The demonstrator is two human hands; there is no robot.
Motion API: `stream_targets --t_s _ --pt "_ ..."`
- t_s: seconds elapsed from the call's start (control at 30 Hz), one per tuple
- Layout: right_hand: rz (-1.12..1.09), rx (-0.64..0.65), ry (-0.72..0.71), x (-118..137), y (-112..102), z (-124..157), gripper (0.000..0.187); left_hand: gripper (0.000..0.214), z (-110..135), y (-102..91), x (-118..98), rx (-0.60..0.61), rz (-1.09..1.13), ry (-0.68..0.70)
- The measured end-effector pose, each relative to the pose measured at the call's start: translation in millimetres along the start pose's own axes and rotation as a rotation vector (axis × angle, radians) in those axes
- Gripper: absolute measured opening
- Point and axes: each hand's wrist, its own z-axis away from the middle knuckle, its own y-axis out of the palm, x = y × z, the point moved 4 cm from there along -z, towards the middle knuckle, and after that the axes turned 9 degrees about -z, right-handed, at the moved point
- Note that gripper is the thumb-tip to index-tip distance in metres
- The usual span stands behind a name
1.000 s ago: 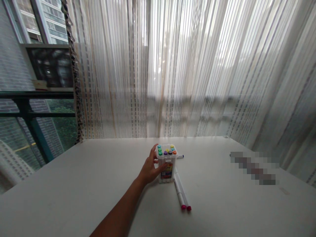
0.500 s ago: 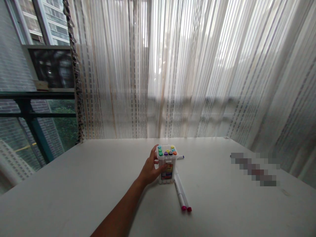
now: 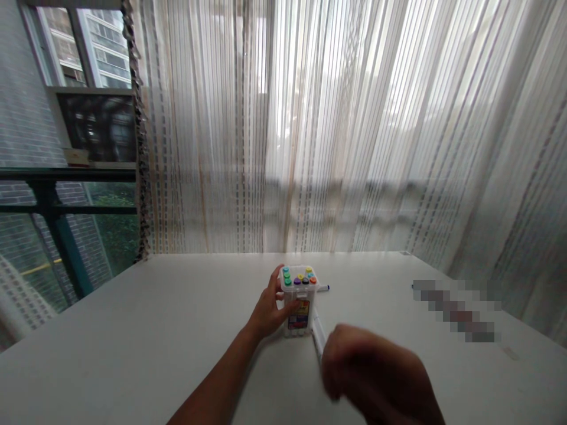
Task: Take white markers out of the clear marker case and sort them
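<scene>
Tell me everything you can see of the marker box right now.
The marker box is a small clear plastic tub standing upright on the white table, with a colourful label on its front. Coloured marker caps show at its open top. The left hand grips its left side; white markers lie against its right base.

Clear marker box [image 3: 300, 301] stands upright on the table, coloured caps showing at top, label facing front. White markers [image 3: 318, 335] lie just right of its base, mostly hidden.
</scene>
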Motion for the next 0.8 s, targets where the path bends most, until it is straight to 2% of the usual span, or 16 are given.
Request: stream_targets --t_s 0.07,0.13,0.23,0.3,0.43,0.53,0.63,0.8 --pt "0.251 -0.24 -0.02 -17 -25 -24 0.009 0.083 0 -0.1 -2 -0.004 -0.002 0.001" --pt "0.362 -0.311 -0.042 -40 -43 -51 0.012 0.081 0 -0.3 -4 -0.006 -0.018 -0.009" --pt "0.389 -0.321 0.069 -91 -64 -82 0.018 0.081 1 -0.2 -4 -0.006 -0.028 -0.017" --pt "0.551 -0.331 0.131 -126 -75 -86 0.019 0.081 1 0.3 -3 -0.007 -0.019 -0.013" --pt "0.79 -0.342 0.208 -177 -92 -66 0.023 0.082 0 2.0 1 0.003 0.021 -0.014" --pt "0.819 -0.304 0.285 -192 -99 -54 0.024 0.083 0 2.6 4 -0.006 0.033 -0.019" --pt "0.824 -0.287 0.353 -193 -100 -52 0.025 0.083 1 2.8 6 -0.012 0.036 -0.025" --pt "0.962 -0.099 0.5 -193 -88 -52 0.023 0.081 2 2.2 6 -0.036 -0.001 -0.016"
